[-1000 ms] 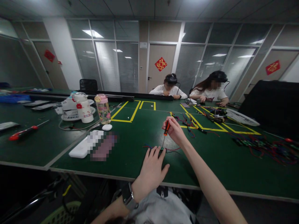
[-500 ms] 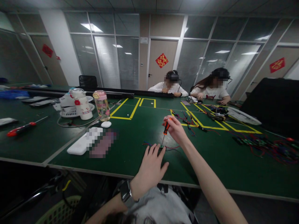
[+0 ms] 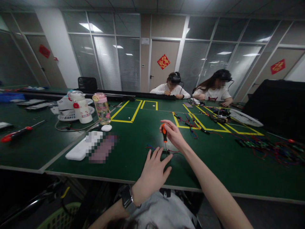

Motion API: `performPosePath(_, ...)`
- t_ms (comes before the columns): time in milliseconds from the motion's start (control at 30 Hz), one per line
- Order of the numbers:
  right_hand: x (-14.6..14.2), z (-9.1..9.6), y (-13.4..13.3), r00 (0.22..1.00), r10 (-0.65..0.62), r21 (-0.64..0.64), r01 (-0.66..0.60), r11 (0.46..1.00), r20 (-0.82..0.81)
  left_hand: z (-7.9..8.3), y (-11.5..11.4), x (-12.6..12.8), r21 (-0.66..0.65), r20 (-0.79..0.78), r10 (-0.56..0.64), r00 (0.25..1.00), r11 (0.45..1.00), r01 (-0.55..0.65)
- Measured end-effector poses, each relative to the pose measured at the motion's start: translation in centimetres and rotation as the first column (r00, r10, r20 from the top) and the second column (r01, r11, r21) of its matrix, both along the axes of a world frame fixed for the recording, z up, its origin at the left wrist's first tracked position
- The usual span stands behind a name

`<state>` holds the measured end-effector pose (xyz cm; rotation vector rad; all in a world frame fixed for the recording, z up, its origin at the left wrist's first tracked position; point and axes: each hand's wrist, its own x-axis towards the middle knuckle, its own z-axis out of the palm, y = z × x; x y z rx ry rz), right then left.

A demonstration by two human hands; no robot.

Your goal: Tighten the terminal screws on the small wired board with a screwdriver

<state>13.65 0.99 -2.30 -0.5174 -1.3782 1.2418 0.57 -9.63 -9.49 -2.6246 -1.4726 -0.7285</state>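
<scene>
We have the screwdriver (image 3: pixel 164 133) in our right hand (image 3: pixel 175 135), thumb and fingers closed round its handle, with the shaft (image 3: pixel 165 147) pointing down, close to upright. Below it, the board (image 3: pixel 167 151) lies on the green table (image 3: pixel 133 156), straight in front of us, with thin wires (image 3: pixel 176 151) running out at its ends. Our left hand (image 3: pixel 154 168) is spread open, palm down, its fingertips (image 3: pixel 162 149) at the near edge of the board. It grips nothing, and whether the fingertips press on the board we cannot tell. The tip of the shaft seems to meet the board (it is too small for us to be sure).

We judge the screwdriver light and stiff, its thick handle easy to hold, so the fat part is the place to grip and turn it. The board looks very light and rigid, probably apt to skid or twist on the smooth table unless we pin it by its edges. Its wires look soft and bendy; we think their joints are the fragile spots, so we would hold the board itself and avoid tugging them.
</scene>
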Motion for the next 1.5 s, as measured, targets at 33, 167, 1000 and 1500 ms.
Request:
performPosePath(33, 0.1, 0.2, 0.1, 0.999, -0.039, -0.003, 0.039, 0.999, -0.022, 0.0, 0.0, 0.0, 0.001, 0.004, -0.001, 1.000, 1.000, 0.001)
performPosePath(167, 0.8, 0.4, 0.8, 0.965, -0.244, -0.026, 0.242, 0.970, -0.101, 0.0, 0.0, 0.0, 0.012, 0.007, -0.003, 1.000, 1.000, 0.003)
performPosePath(1000, 0.3, 0.0, 0.4, 0.777, -0.609, 0.060, 0.624, 0.779, -0.159, 0.2, 0.1, 0.4, 0.014, 0.003, 0.055, 0.998, 0.998, -0.055)
performPosePath(1500, 0.1, 0.1, 0.1, 0.790, -0.598, 0.094, 0.611, 0.786, -0.137, 0.4, -0.1, 0.4, 0.013, -0.005, 0.054, 0.999, 0.998, -0.054)
